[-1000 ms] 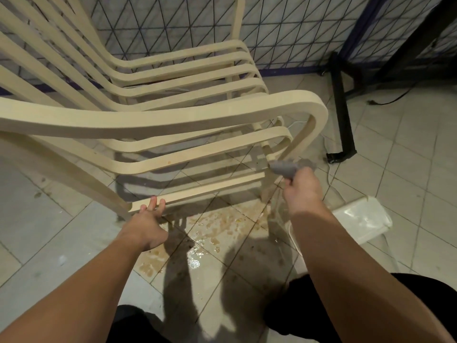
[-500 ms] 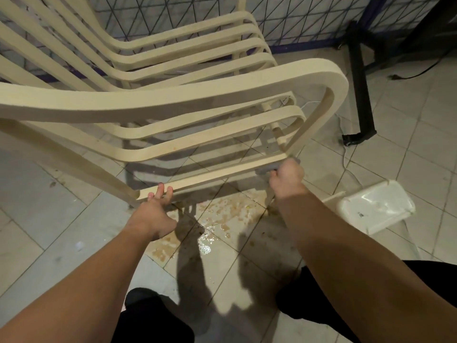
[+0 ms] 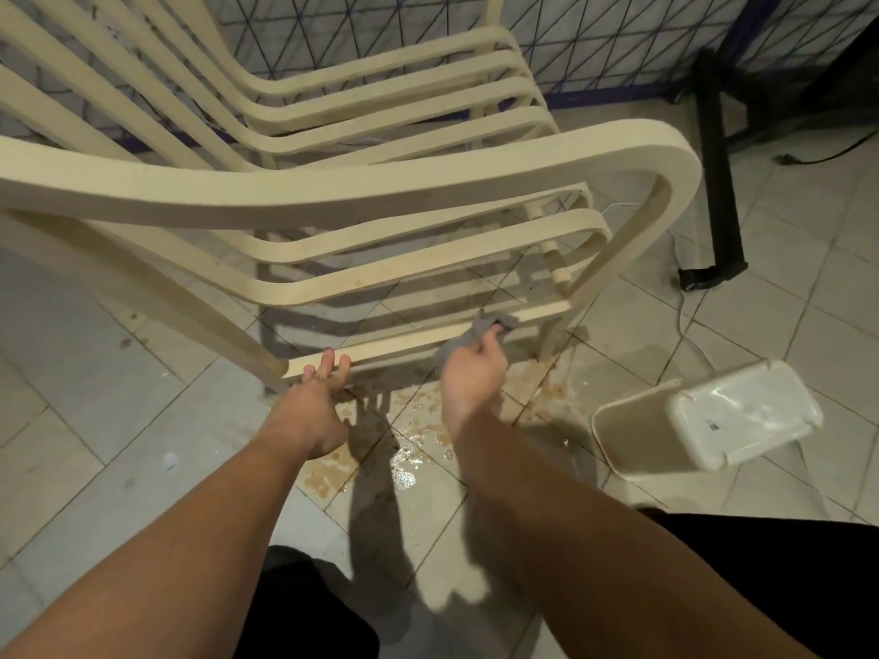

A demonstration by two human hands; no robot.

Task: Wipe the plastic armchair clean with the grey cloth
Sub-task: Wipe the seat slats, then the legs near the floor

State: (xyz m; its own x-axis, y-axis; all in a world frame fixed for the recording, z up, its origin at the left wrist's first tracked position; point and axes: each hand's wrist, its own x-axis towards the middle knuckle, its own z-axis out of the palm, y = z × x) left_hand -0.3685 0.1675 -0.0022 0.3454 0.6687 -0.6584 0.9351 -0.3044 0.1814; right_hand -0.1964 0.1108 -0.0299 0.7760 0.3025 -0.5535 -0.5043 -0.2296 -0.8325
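A cream plastic armchair [image 3: 361, 192] made of curved slats fills the upper half of the head view, its armrest arching across. My left hand [image 3: 316, 392] holds the near end of the lowest side slat, fingers hooked over its edge. My right hand [image 3: 473, 368] grips the grey cloth [image 3: 485, 325] and presses it against that same slat, further to the right. Part of the cloth is hidden under my fingers.
A white plastic tub [image 3: 708, 420] lies tipped on the tiled floor at the right. Brownish water [image 3: 409, 444] is puddled under the chair. A black metal stand [image 3: 718, 183] and a cable lie at the back right; a wire mesh fence [image 3: 594, 35] runs behind.
My right hand has slid the cloth leftward along the lowest slat from its right end. My left hand has kept its hold on the slat's near end.
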